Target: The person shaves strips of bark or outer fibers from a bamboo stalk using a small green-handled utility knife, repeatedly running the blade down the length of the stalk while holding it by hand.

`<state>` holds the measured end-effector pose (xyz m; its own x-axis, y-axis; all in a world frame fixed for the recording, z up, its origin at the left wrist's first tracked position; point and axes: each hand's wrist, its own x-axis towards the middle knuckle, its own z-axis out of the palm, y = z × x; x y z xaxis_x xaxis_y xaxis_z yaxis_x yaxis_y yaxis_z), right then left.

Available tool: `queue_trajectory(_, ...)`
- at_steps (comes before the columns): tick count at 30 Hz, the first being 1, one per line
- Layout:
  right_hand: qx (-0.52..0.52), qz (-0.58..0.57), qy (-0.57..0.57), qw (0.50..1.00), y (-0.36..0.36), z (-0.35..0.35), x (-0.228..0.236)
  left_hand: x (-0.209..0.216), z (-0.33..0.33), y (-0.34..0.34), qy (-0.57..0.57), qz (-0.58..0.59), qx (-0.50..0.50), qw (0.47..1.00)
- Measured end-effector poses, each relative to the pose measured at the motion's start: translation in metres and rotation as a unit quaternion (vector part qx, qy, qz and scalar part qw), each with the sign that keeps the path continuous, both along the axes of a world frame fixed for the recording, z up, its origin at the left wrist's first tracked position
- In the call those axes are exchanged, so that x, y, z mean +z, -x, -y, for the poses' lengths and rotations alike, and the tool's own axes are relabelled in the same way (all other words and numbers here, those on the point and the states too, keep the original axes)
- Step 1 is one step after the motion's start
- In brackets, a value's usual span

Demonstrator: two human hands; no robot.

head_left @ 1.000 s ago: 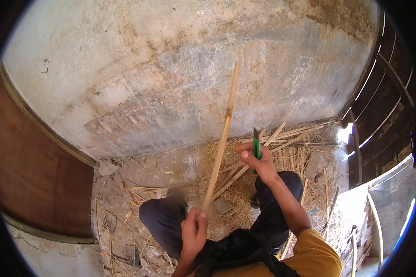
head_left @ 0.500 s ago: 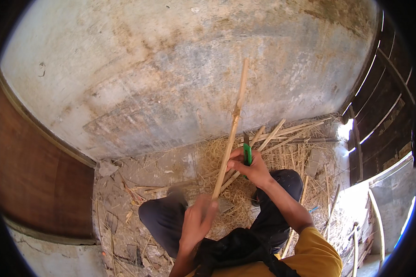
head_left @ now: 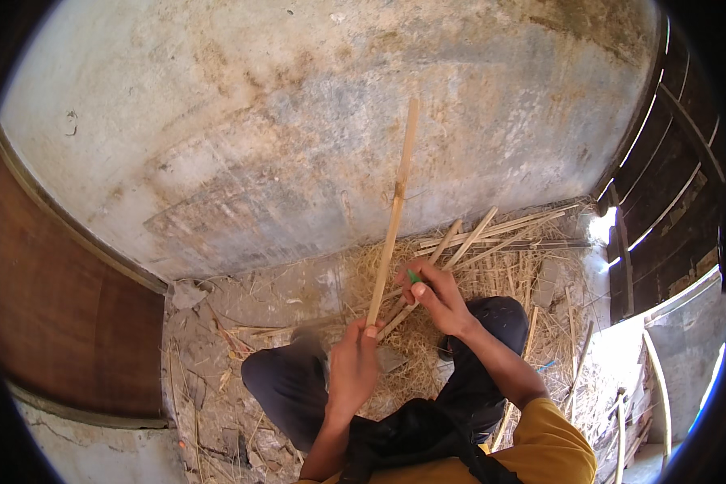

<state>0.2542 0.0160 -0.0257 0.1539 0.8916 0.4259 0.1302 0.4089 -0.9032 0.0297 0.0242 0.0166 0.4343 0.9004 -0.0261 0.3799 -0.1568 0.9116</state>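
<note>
Leftmost, a brown wooden panel (head_left: 64, 323) stands against the grey plastered wall (head_left: 298, 121), and the dusty floor (head_left: 210, 387) below it carries scraps and bits of straw. Near the middle, the left hand (head_left: 353, 367) is closed around the lower end of a long bamboo strip (head_left: 394, 210), which rises upright and slightly tilted in front of the wall. Just to its right, the right hand (head_left: 436, 294) is curled around a green-handled tool (head_left: 414, 277), held right beside the strip's lower part; whether the tool touches the strip cannot be told. Behind the hands, more split bamboo strips (head_left: 492, 234) lie on a heap of straw (head_left: 524, 282) at the foot of the wall. Farthest right stands a dark slatted wooden door (head_left: 669, 202).
</note>
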Motion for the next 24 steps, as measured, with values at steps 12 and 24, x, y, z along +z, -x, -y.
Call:
queue_trajectory(12,-0.039,0.163,-0.034,0.985,0.012,0.000,-0.006,0.000,0.000,0.008,-0.026,0.030,-0.018,0.999)
queue_trajectory(24,0.023,-0.021,0.092,0.995,0.013,0.001,0.004,-0.002,0.003,0.008,-0.012,0.062,-0.068,0.996)
